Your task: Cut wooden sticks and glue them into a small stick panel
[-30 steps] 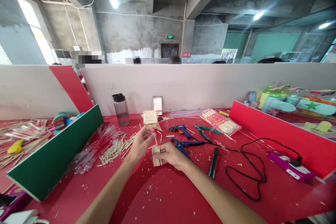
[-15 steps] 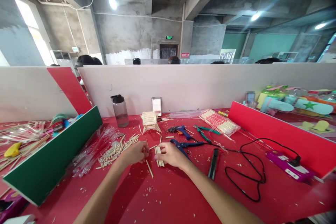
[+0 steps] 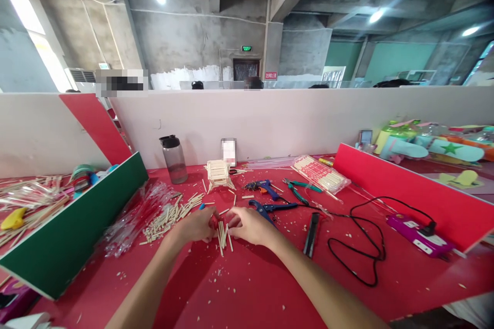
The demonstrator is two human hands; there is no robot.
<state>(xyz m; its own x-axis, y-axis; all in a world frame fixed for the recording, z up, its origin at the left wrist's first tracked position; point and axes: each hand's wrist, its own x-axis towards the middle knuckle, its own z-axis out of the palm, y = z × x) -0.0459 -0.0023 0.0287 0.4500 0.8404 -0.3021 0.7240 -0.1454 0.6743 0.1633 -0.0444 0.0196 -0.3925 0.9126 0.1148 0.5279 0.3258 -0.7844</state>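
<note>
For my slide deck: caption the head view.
Left hand and right hand touch short wooden sticks on a red table, glue gun beyond.

At centre frame the left hand (image 3: 198, 225) and right hand (image 3: 249, 225) curl their fingertips inward over the small sticks (image 3: 223, 234). From here I can't tell whether either one grips a stick or only touches. Both forearms (image 3: 154, 288) run off the bottom edge. A purple object (image 3: 15, 300) at lower left is cut by the frame. A blurred patch (image 3: 121, 82) masks something at upper left, and the small card (image 3: 229, 150) mid-frame is blurred beyond reading.
</note>
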